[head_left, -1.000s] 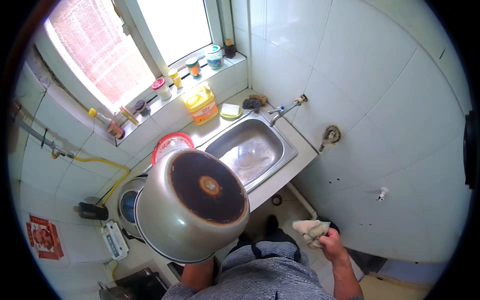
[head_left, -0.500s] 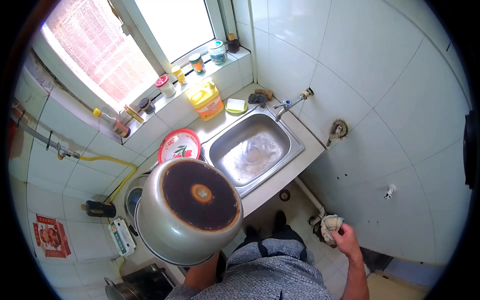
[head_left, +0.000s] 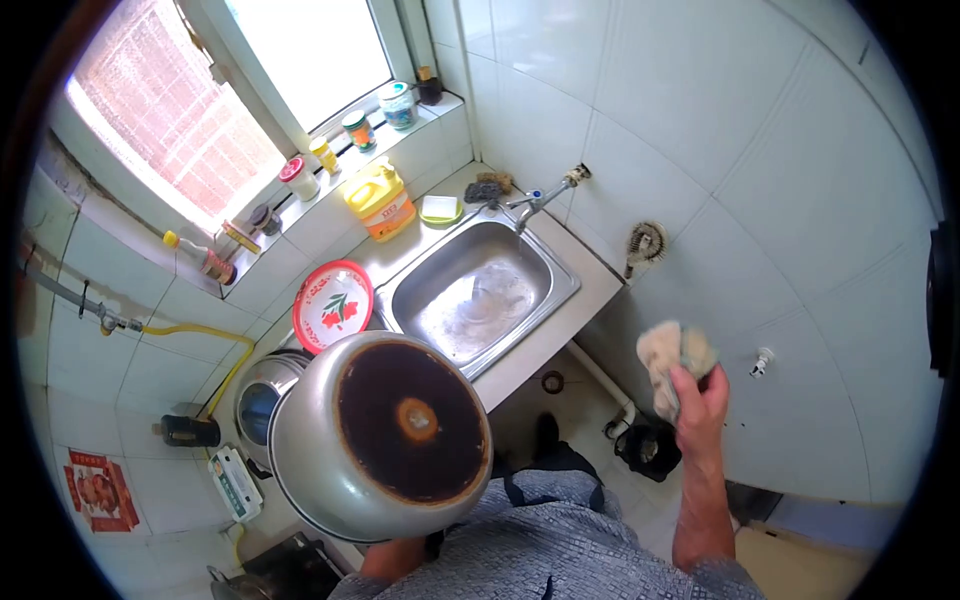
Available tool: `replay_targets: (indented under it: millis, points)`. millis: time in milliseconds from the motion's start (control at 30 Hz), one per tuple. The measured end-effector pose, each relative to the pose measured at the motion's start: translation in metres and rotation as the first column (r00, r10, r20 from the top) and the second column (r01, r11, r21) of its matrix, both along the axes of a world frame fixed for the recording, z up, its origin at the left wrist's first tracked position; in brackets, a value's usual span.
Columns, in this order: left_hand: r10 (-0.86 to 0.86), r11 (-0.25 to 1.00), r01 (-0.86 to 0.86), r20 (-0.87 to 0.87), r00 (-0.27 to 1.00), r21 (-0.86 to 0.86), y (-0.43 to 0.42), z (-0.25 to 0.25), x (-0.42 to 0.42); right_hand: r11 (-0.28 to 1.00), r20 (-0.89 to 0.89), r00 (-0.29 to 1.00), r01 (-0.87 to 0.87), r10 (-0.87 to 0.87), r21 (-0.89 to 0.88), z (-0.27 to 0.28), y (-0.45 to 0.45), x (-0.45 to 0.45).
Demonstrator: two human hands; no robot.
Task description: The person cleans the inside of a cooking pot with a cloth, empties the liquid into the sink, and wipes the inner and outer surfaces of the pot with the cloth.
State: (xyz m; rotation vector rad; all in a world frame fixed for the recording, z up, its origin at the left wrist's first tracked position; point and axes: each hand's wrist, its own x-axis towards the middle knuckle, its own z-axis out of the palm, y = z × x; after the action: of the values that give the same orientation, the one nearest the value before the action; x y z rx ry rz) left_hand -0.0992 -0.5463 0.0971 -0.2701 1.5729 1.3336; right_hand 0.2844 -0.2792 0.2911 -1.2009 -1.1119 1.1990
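A large metal pot is tilted with its scorched, dark brown underside facing up, left of my body. My left forearm reaches under it; the pot hides that hand and its fingers. On the right, my right hand is closed on a crumpled pale cloth, held up in front of the tiled wall, well apart from the pot.
A steel sink with a tap lies ahead. Beside it are a red-rimmed floral basin, a yellow jug and a soap dish. A round brush hangs on the wall. A black bin stands on the floor.
My right hand has risen with the cloth, uncovering the black bin. The pot remains underside up on the left, slightly lower in view than a second ago.
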Motion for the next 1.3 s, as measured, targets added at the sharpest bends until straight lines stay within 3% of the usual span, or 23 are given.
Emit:
replay_targets:
  millis: [67, 133, 167, 233, 267, 333, 400, 467, 500, 567, 600, 667, 733, 800, 833, 867, 967, 1033, 1100, 1200, 1267, 1300]
  points:
    - [-0.007, 1.000, 0.007, 0.002, 1.000, 0.000, -0.001, -0.001, 0.004, 0.995, -0.097, 0.994, -0.039, 0.048, 0.090, 0.015, 0.017, -0.027]
    - [-0.016, 1.000, 0.016, 0.000, 1.000, -0.009, 0.000, 0.001, 0.006, 0.955, -0.079, 0.983, -0.139, 0.164, 0.261, 0.037, 0.032, -0.055]
    - [-0.022, 1.000, 0.022, 0.002, 1.000, -0.012, 0.000, 0.001, 0.006, 0.950, -0.031, 0.974, -0.212, 0.225, 0.231, 0.051, 0.036, -0.066]
    - [-0.023, 1.000, 0.023, 0.000, 1.000, -0.014, -0.001, 0.002, 0.007, 0.792, 0.269, 0.922, -0.380, 0.280, 0.477, 0.062, 0.051, -0.083]
    - [-0.025, 1.000, 0.025, 0.000, 1.000, -0.015, -0.002, 0.002, 0.008, 0.603, 0.391, 0.899, -0.426, 0.198, 0.674, 0.070, 0.059, -0.096]
    - [-0.020, 1.000, 0.020, 0.001, 1.000, -0.021, -0.006, 0.003, 0.010, 0.443, 0.492, 0.836, -0.546, 0.242, 0.711, 0.078, 0.063, -0.119]
    - [-0.014, 1.000, 0.014, 0.002, 1.000, -0.027, -0.010, 0.003, 0.011, 0.306, 0.600, 0.761, -0.649, 0.248, 0.696, 0.077, 0.064, -0.139]
    - [-0.002, 1.000, 0.002, 0.006, 1.000, -0.031, -0.016, 0.004, 0.013, 0.246, 0.747, 0.601, -0.799, 0.286, 0.549, 0.052, 0.065, -0.152]
    - [0.003, 0.999, -0.002, 0.007, 1.000, -0.035, -0.018, 0.004, 0.012, 0.283, 0.809, 0.547, -0.828, 0.215, 0.484, 0.030, 0.070, -0.152]
    - [0.006, 0.999, -0.006, 0.013, 1.000, -0.037, -0.024, 0.003, 0.013, 0.480, 0.912, 0.318, -0.862, 0.259, 0.164, -0.006, 0.087, -0.139]
    - [0.004, 0.999, -0.004, 0.010, 1.000, -0.036, -0.025, 0.003, 0.014, 0.556, 0.900, 0.330, -0.821, 0.284, 0.126, -0.018, 0.092, -0.127]
    - [0.026, 0.998, -0.025, 0.019, 0.999, -0.049, -0.034, 0.003, 0.016, 0.576, 0.890, 0.321, -0.813, 0.323, 0.085, -0.034, 0.097, -0.096]
    - [0.034, 0.997, -0.032, 0.019, 0.999, -0.063, -0.039, 0.003, 0.020, 0.722, 0.732, 0.462, -0.689, 0.501, -0.059, -0.047, 0.091, -0.068]
    - [0.015, 0.997, -0.013, 0.020, 1.000, -0.072, -0.035, -0.001, 0.025, 0.797, 0.706, 0.503, -0.586, 0.498, -0.145, -0.054, 0.077, -0.039]
    - [-0.010, 0.997, 0.012, 0.029, 1.000, -0.074, -0.025, -0.005, 0.028, 0.862, 0.689, 0.551, -0.455, 0.470, -0.224, -0.054, 0.069, -0.010]
    - [-0.038, 0.997, 0.041, 0.032, 0.999, -0.072, -0.014, -0.009, 0.032, 0.897, 0.704, 0.589, -0.413, 0.397, -0.160, -0.063, 0.062, 0.012]
    - [-0.150, 0.987, 0.152, 0.046, 0.988, -0.056, 0.025, -0.019, 0.044, 0.944, 0.663, 0.674, -0.275, 0.325, -0.183, -0.037, 0.044, 0.068]
    - [-0.203, 0.977, 0.206, 0.059, 0.978, -0.059, 0.046, -0.023, 0.054, 0.981, 0.651, 0.758, -0.153, 0.038, 0.121, -0.035, 0.042, 0.101]
    - [-0.248, 0.967, 0.251, 0.060, 0.967, -0.045, 0.064, -0.026, 0.064, 0.994, 0.583, 0.809, 0.016, -0.075, 0.107, -0.024, 0.039, 0.143]
    - [-0.298, 0.954, 0.300, 0.071, 0.952, -0.017, 0.075, -0.022, 0.067, 0.956, 0.572, 0.791, 0.289, -0.217, -0.038, -0.011, 0.032, 0.208]
    - [-0.310, 0.951, 0.310, 0.069, 0.948, 0.010, 0.082, -0.019, 0.069, 0.930, 0.574, 0.773, 0.363, -0.269, -0.054, -0.044, 0.036, 0.251]
    - [-0.310, 0.951, 0.310, 0.069, 0.948, 0.013, 0.082, -0.017, 0.069, 0.875, 0.695, 0.678, 0.461, -0.239, -0.148, -0.072, 0.035, 0.275]
